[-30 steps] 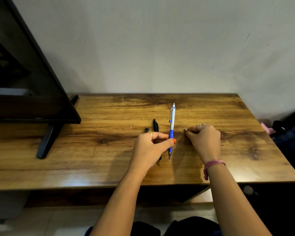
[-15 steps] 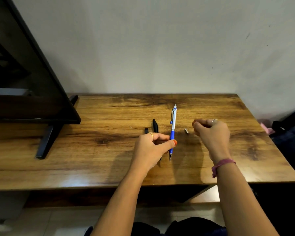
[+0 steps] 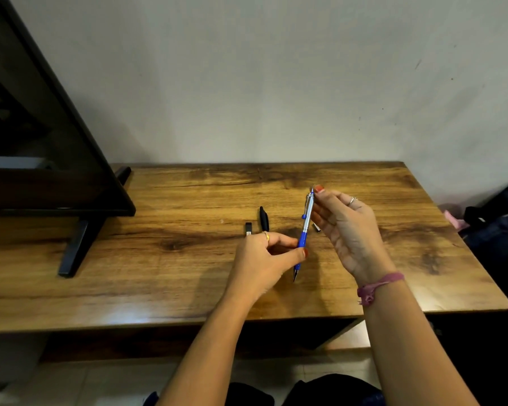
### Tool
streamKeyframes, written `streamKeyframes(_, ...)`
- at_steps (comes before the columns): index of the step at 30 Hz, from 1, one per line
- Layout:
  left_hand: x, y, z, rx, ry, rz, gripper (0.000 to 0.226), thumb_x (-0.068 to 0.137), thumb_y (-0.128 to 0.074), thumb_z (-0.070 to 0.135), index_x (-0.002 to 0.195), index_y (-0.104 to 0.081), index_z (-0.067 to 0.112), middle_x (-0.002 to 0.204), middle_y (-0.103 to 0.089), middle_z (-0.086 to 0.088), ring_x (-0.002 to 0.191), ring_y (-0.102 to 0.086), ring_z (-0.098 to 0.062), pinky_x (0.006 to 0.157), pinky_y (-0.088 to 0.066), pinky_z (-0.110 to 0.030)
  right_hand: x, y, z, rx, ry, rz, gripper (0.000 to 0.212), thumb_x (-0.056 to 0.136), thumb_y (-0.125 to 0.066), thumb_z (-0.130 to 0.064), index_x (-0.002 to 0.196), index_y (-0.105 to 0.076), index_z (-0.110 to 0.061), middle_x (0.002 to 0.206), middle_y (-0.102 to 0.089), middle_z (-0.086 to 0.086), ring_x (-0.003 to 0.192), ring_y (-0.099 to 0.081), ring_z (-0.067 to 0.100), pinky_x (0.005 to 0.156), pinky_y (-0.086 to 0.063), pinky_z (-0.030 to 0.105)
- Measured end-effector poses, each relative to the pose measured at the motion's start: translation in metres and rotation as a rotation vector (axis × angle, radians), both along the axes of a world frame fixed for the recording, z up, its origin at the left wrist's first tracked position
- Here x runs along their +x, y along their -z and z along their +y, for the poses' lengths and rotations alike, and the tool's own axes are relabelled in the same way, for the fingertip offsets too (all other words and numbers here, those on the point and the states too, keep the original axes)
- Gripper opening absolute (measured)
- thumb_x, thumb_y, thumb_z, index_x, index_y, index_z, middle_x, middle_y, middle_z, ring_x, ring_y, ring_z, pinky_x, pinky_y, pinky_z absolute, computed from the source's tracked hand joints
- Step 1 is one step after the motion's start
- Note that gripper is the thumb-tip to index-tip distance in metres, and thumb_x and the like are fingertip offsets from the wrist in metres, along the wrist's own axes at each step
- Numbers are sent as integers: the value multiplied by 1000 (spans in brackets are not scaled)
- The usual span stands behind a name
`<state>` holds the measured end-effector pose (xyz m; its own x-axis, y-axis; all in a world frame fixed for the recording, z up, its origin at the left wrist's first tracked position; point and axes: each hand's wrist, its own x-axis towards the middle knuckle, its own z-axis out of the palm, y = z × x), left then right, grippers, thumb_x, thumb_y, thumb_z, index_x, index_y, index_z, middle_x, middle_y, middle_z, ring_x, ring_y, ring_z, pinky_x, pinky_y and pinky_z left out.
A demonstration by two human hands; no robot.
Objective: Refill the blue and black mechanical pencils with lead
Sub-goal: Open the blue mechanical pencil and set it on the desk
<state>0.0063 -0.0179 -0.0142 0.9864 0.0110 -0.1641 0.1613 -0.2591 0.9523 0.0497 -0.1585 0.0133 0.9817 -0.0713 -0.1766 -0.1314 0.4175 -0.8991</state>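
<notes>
Left hand [image 3: 261, 256] pinches the blue-and-silver plastic mechanical pencil [image 3: 305, 230]; right hand [image 3: 345, 227] pinches at its top — black pencil [image 3: 264, 218] untouched mid-table

A left hand [image 3: 264, 259] pinches the blue pencil [image 3: 305, 230] at its blue grip, holding it tilted above the desk [image 3: 159, 273], tip toward the near edge. The right hand [image 3: 346, 230] has thumb and fingertip at the pencil's top end. A black pencil [image 3: 264, 218] and a small black case [image 3: 248, 229] lie mid-desk. A small cap [image 3: 316, 227] lies beside the right hand. A monitor [image 3: 41, 142] stands at the far left corner.
</notes>
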Motion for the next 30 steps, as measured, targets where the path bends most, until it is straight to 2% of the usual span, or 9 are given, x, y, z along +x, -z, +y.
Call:
streamKeyframes(5,1,3,1,-25,28,11,16,73,-80,26,88,-75,26,81,-72,11,78,-66,-4,68,-52,-22,-1,-1,3,-14,12,-25,12,92,-57,-8,90,-69,-10,79,-72,2,76,-69,12,62,-57,23)
streamKeyframes(9,2,3,-1,-77,64,36,23,71,-81,27,92,-75,22,84,-74,6,82,-68,-8,78,-57,-30,-2,-3,14,161,45,-44,15,99,-43,-7,95,-57,-7,78,-70,4,71,-68,15,66,-57,25)
streamKeyframes(12,2,3,-1,-132,69,50,23,71,-81,24,92,-75,19,84,-74,2,82,-70,-11,79,-58,-34,-4,-5,21,236,67,-34,16,100,-38,-7,93,-52,-10,70,-62,1,57,-56,9,53,-48,19)
streamKeyframes(16,1,3,1,-176,71,53,19,71,-82,20,89,-75,19,82,-75,2,81,-71,-12,78,-59,-34,-4,-7,25,273,67,-1,19,100,-37,-7,88,-51,-13,69,-55,-1,52,-46,7,50,-38,18)
streamKeyframes(23,1,3,5,-189,78,39,17,72,-81,20,89,-75,19,82,-75,2,79,-71,-12,75,-58,-29,-5,-10,27,306,54,34,20,100,-39,-9,86,-53,-14,70,-52,-2,52,-45,7,53,-36,19)
streamKeyframes(27,1,2,5,-136,92,34,15,71,-81,22,86,-76,24,80,-75,8,79,-69,-7,76,-57,-28,-5,-11,23,295,54,59,18,100,-42,-16,88,-55,-19,68,-52,-7,54,-43,6,53,-35,19)
streamKeyframes(30,1,2,4,-142,92,46,15,71,-81,22,85,-76,26,80,-74,10,77,-69,-5,75,-56,-25,-4,-13,18,268,54,55,16,99,-46,-19,90,-59,-21,70,-59,-7,60,-50,7,54,-39,20)
